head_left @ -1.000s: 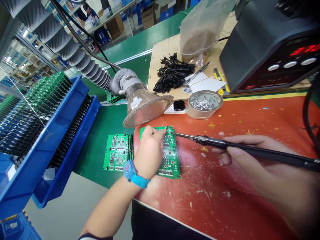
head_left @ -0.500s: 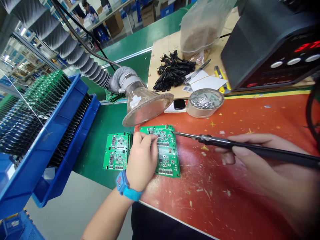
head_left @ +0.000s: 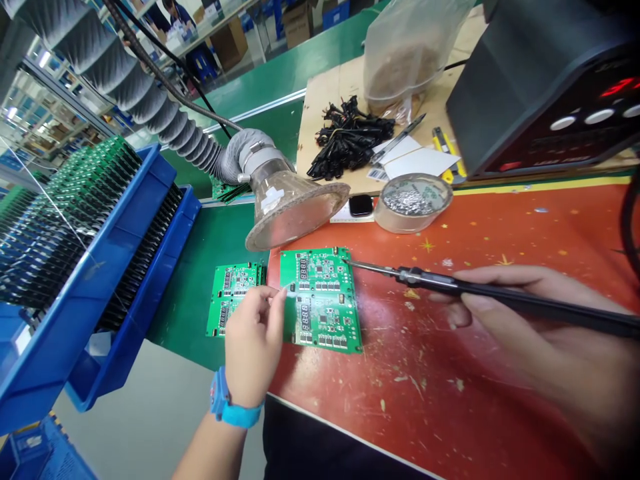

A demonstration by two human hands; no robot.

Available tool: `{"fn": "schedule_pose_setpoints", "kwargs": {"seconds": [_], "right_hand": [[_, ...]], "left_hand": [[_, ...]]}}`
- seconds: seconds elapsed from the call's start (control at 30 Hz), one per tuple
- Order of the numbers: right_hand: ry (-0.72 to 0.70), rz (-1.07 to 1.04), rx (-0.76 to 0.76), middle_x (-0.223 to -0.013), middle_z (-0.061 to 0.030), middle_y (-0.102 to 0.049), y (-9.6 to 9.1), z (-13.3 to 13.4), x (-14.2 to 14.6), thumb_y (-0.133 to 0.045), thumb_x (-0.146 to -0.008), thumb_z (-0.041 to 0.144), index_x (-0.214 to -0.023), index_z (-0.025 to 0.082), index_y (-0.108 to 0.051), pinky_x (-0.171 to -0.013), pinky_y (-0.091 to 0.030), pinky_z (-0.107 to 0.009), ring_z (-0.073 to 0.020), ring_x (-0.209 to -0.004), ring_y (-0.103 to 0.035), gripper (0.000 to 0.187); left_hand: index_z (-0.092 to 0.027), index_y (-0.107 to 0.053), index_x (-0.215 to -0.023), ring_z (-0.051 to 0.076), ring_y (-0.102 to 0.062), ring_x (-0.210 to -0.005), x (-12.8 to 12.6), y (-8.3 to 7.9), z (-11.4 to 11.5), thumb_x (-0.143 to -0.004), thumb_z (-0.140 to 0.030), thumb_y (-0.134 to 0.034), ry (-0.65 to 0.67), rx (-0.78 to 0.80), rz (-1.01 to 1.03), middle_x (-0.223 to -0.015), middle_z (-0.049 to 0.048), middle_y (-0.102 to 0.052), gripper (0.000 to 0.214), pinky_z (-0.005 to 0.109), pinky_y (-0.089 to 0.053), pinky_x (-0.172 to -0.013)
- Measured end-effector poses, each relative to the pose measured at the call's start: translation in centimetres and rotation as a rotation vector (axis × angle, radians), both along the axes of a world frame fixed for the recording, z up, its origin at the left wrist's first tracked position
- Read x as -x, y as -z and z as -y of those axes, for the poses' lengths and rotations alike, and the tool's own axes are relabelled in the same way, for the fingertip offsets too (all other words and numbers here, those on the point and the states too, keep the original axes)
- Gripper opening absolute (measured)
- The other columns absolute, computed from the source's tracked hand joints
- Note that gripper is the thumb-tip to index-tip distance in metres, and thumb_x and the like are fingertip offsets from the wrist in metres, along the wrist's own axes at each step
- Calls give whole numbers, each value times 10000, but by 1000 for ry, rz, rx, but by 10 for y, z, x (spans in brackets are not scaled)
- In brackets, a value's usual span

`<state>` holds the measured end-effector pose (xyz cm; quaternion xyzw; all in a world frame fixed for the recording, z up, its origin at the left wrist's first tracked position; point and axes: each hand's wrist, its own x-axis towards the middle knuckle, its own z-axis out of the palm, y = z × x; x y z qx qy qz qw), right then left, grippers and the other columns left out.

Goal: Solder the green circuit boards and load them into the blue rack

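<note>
A green circuit board (head_left: 323,300) lies on the red mat (head_left: 450,373), and a second green board (head_left: 231,308) lies to its left on the green belt. My left hand (head_left: 253,343), with a blue watch on the wrist, hovers over the gap between them. Its fingers are pinched at the larger board's left edge on something small I cannot make out. My right hand (head_left: 530,333) grips a black soldering iron (head_left: 500,299) like a pen. The iron's metal tip sits at the larger board's upper right corner.
A clear fume hood (head_left: 295,213) on a grey hose hangs just behind the boards. Blue bins (head_left: 125,267) racked with green boards stand at the left. Behind the mat are a tape roll filled with solder scraps (head_left: 413,203), black connectors (head_left: 350,137), a plastic bag (head_left: 405,53) and the soldering station (head_left: 545,87).
My left hand has drawn back from the board's top edge toward me and to the left, uncovering the board. The iron's tip has lifted slightly off the joint and stays near the corner.
</note>
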<state>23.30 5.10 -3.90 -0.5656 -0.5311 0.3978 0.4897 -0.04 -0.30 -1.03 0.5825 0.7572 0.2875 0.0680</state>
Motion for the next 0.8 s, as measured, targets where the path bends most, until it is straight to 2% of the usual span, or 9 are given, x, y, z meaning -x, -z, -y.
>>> {"fn": "schedule_pose_setpoints", "kwargs": {"seconds": [0.17,0.3,0.47,0.6,0.8], "right_hand": [[-2,-37,8,-536,27,-592,-3,2,2,-618,-672,297,-792,253,-594,-532,-538,-281,-140,-501,-593,130],[78,-106,14,-540,22,-600,2,3,-2,-642,-640,269,-750,239,-608,-475,-479,-248,-118,-452,-544,119],[62,-193,29,-527,31,-577,2,6,-3,-660,-619,266,-711,229,-599,-436,-406,-242,-111,-439,-508,117],[81,-139,98,-567,28,-592,-4,8,2,-635,-632,278,-725,238,-598,-453,-413,-229,-101,-464,-510,109],[77,-105,107,-559,28,-592,-4,6,3,-650,-612,309,-701,245,-594,-439,-447,-232,-100,-433,-503,123]], "left_hand": [[-183,-618,-754,81,-469,-504,-19,2,-7,-815,-281,-578,30,-85,-81,-556,-40,-517,122,205,-346,-497],[-181,-625,-709,83,-489,-514,-31,5,-15,-810,-280,-581,84,-106,-106,-541,-43,-517,148,214,-351,-513],[-182,-625,-702,86,-475,-506,-33,8,-19,-814,-290,-573,87,-91,-137,-536,-42,-522,165,220,-337,-506],[-186,-623,-703,84,-465,-495,-34,7,-21,-812,-292,-577,90,-91,-144,-530,-47,-513,159,218,-330,-499],[-177,-618,-683,83,-478,-495,-35,10,-24,-809,-283,-577,98,-98,-147,-523,-44,-509,169,217,-331,-492]]}}
